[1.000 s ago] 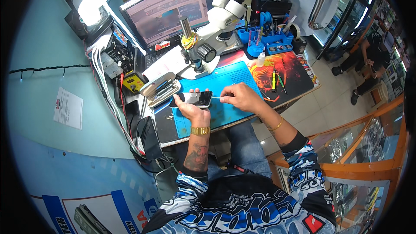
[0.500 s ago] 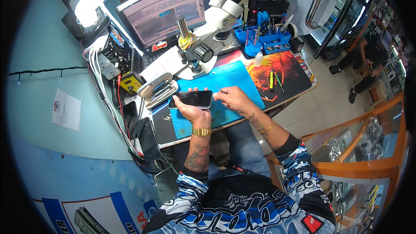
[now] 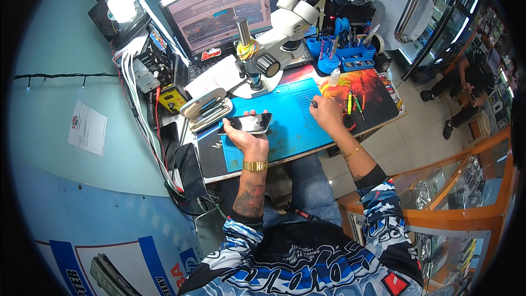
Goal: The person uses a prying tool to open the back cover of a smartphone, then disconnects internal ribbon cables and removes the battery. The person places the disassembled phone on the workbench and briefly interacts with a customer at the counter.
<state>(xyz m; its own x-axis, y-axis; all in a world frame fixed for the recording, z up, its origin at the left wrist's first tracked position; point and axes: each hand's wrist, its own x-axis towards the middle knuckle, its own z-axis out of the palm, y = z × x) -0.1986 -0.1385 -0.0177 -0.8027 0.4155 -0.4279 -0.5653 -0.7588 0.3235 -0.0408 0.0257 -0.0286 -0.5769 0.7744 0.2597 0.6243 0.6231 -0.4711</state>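
Note:
My left hand (image 3: 247, 141) is closed round a smartphone (image 3: 255, 123), held nearly flat above the blue repair mat (image 3: 285, 98), its glossy dark screen upward with light reflected in it. Over the right part of the mat is my right hand (image 3: 327, 115), with fingers curled together. A small dark tip (image 3: 314, 103) shows at these fingers; the rest of it is hidden, so I cannot tell its kind. Just right of that hand lie a yellow screwdriver (image 3: 349, 104) and a green one (image 3: 359, 108). An open case of slim tools (image 3: 208, 111) sits left of the phone.
Behind the mat stands a white microscope (image 3: 290, 22), with a monitor (image 3: 219, 13) at the back. Blue tool holders (image 3: 356, 55) and a small bottle (image 3: 335, 77) are at the right. Cables and a bright lamp (image 3: 126, 0) line the left; another person (image 3: 471, 82) sits farther right.
My right hand has moved right, from beside the phone to the mat's right side. My left hand still holds the phone, which now reflects more light. The whole view has shifted slightly.

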